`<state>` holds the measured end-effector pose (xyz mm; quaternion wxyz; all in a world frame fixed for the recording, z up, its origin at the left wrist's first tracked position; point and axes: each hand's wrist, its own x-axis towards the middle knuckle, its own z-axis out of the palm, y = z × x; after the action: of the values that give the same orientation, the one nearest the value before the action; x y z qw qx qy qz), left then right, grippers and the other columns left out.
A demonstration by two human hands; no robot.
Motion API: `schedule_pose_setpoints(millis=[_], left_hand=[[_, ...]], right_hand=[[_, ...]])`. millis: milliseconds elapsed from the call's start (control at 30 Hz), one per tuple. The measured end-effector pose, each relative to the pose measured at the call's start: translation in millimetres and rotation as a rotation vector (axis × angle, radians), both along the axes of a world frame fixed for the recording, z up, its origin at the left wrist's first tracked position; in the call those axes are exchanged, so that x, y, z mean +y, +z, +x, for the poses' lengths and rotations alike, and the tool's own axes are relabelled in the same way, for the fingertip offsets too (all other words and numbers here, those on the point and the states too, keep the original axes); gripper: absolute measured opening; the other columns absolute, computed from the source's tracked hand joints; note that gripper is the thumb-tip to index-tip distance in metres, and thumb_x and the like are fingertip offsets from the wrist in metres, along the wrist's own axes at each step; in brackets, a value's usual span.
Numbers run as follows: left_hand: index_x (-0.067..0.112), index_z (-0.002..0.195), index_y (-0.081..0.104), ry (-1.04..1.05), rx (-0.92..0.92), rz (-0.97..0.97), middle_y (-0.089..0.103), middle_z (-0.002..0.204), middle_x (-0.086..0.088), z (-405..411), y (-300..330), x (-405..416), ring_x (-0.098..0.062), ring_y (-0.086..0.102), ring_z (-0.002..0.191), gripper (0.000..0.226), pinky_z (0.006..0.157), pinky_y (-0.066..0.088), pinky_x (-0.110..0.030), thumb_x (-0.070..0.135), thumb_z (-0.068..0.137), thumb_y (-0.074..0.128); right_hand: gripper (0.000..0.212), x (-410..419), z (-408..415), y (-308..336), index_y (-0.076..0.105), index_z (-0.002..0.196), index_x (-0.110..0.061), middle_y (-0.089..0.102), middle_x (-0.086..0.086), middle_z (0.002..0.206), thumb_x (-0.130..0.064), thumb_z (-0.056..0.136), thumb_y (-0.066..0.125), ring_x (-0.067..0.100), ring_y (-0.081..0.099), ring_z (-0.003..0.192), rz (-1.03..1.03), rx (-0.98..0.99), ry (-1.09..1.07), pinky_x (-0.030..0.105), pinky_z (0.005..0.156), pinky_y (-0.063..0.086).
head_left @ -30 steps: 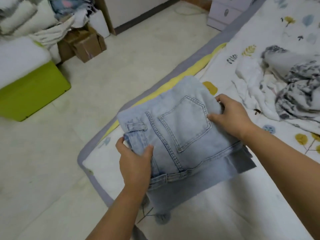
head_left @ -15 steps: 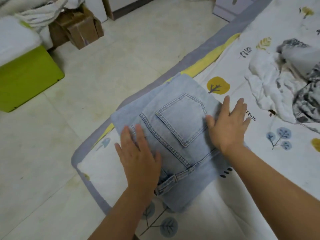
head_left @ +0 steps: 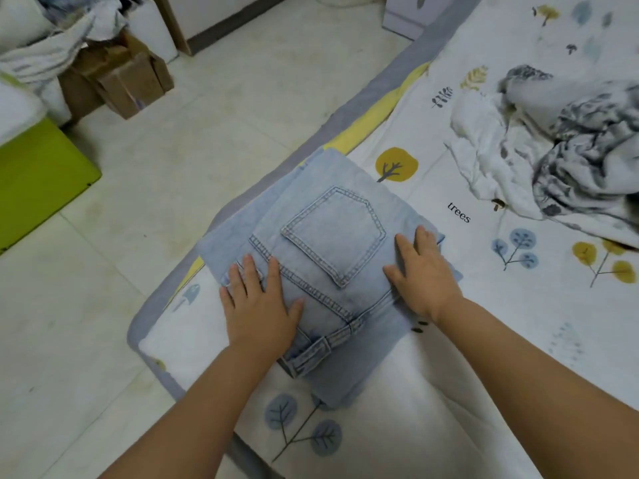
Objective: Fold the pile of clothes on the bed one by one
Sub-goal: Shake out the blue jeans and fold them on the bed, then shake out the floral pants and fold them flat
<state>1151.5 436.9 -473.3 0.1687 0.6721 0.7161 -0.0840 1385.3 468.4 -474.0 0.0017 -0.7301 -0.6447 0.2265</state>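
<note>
Head view: a folded pair of light-blue denim jeans (head_left: 332,257), back pocket up, lies at the corner of a bed with a white tree-print sheet (head_left: 449,392). The left hand (head_left: 257,305) and right hand (head_left: 423,274) rest flat on it, fingers straight, gripping nothing. A crumpled pile of white and grey-patterned clothes (head_left: 553,150) sits well apart. Brown cardboard boxes (head_left: 128,77) stand on the pale tiled floor (head_left: 224,108).

Bare tree-printed white bedsheet (head_left: 484,340) lies open right of the folded light-blue denim jeans (head_left: 332,243). Farther right, a crumpled pile of white and grey-patterned clothes (head_left: 553,150) blocks that side of the bed.
</note>
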Motion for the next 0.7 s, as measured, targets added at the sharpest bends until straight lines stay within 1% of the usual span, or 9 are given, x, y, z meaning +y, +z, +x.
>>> schedule_pose_setpoints(millis=[33, 100, 133, 200, 300, 400, 500, 600, 700], left_hand=[[0.021, 0.15, 0.001, 0.001, -0.004, -0.027, -0.009, 0.156, -0.016, 1, 7, 3, -0.036, -0.006, 0.143, 0.077, 0.114, 0.004, -0.051, 0.057, 0.091, 0.035], [0.017, 0.146, 0.017, 0.009, -0.033, -0.065, 0.005, 0.154, -0.015, 7, 23, 9, -0.034, 0.002, 0.142, 0.068, 0.115, 0.009, -0.051, 0.049, 0.091, 0.043], [0.016, 0.14, 0.028, -0.004, -0.049, -0.06, 0.014, 0.152, -0.014, 12, 31, 12, -0.032, 0.009, 0.141, 0.06, 0.114, 0.012, -0.05, 0.045, 0.091, 0.045], [0.017, 0.131, 0.043, -0.058, -0.097, -0.013, 0.033, 0.144, -0.011, 27, 47, 15, -0.027, 0.027, 0.134, 0.045, 0.11, 0.021, -0.045, 0.038, 0.091, 0.046], [0.016, 0.128, 0.049, -0.13, -0.248, -0.009, 0.053, 0.13, -0.007, 59, 69, 18, -0.025, 0.048, 0.117, 0.037, 0.094, 0.036, -0.032, 0.031, 0.095, 0.046], [0.016, 0.127, 0.051, -0.192, -0.353, -0.047, 0.06, 0.121, -0.003, 97, 85, 18, -0.02, 0.054, 0.108, 0.034, 0.08, 0.035, -0.022, 0.028, 0.095, 0.046], [0.017, 0.122, 0.053, -0.282, -0.338, -0.08, 0.061, 0.12, -0.002, 138, 98, 13, -0.02, 0.055, 0.108, 0.029, 0.082, 0.037, -0.023, 0.027, 0.095, 0.046], [0.021, 0.111, 0.054, -0.407, -0.273, -0.111, 0.062, 0.115, -0.003, 177, 107, 7, -0.02, 0.055, 0.105, 0.02, 0.076, 0.037, -0.026, 0.027, 0.094, 0.045], [0.021, 0.127, 0.048, -0.469, -0.288, -0.107, 0.059, 0.121, -0.001, 227, 119, 0, -0.018, 0.053, 0.111, 0.033, 0.085, 0.039, -0.023, 0.031, 0.096, 0.044]], right_hand=[[0.057, -3, 3, 7, 0.026, 0.146, -0.011, 0.013, 0.017, 0.154, -0.034, 0.097, 0.044, 0.028, 0.011, 0.143, 0.026, 0.049, 0.015, 0.041, 0.115, 0.016], [0.041, -11, 12, 21, 0.047, 0.132, -0.006, 0.04, 0.016, 0.136, -0.025, 0.096, 0.047, 0.03, 0.035, 0.13, 0.077, 0.144, 0.028, 0.037, 0.105, 0.03], [0.033, -16, 16, 28, 0.054, 0.124, -0.007, 0.048, 0.013, 0.127, -0.024, 0.095, 0.048, 0.029, 0.043, 0.123, 0.088, 0.178, 0.021, 0.034, 0.099, 0.035], [0.026, -25, 26, 42, 0.06, 0.116, -0.014, 0.059, 0.006, 0.121, -0.025, 0.095, 0.049, 0.024, 0.051, 0.113, 0.084, 0.214, -0.01, 0.027, 0.088, 0.037], [0.026, -38, 45, 62, 0.061, 0.116, -0.019, 0.062, 0.003, 0.12, -0.024, 0.094, 0.048, 0.021, 0.055, 0.108, 0.086, 0.207, -0.04, 0.023, 0.082, 0.036], [0.029, -51, 73, 81, 0.057, 0.121, -0.02, 0.059, 0.002, 0.124, -0.026, 0.094, 0.047, 0.019, 0.054, 0.11, 0.054, 0.17, -0.042, 0.025, 0.086, 0.038], [0.03, -66, 112, 99, 0.055, 0.123, -0.021, 0.057, 0.002, 0.125, -0.027, 0.095, 0.047, 0.018, 0.053, 0.111, -0.011, 0.117, -0.039, 0.025, 0.086, 0.038], [0.031, -79, 150, 115, 0.054, 0.124, -0.023, 0.057, 0.001, 0.125, -0.029, 0.094, 0.046, 0.017, 0.053, 0.111, -0.064, 0.08, -0.067, 0.024, 0.086, 0.039], [0.031, -95, 199, 132, 0.053, 0.125, -0.023, 0.056, 0.001, 0.125, -0.027, 0.095, 0.046, 0.018, 0.052, 0.111, -0.079, 0.059, -0.111, 0.025, 0.087, 0.039]])
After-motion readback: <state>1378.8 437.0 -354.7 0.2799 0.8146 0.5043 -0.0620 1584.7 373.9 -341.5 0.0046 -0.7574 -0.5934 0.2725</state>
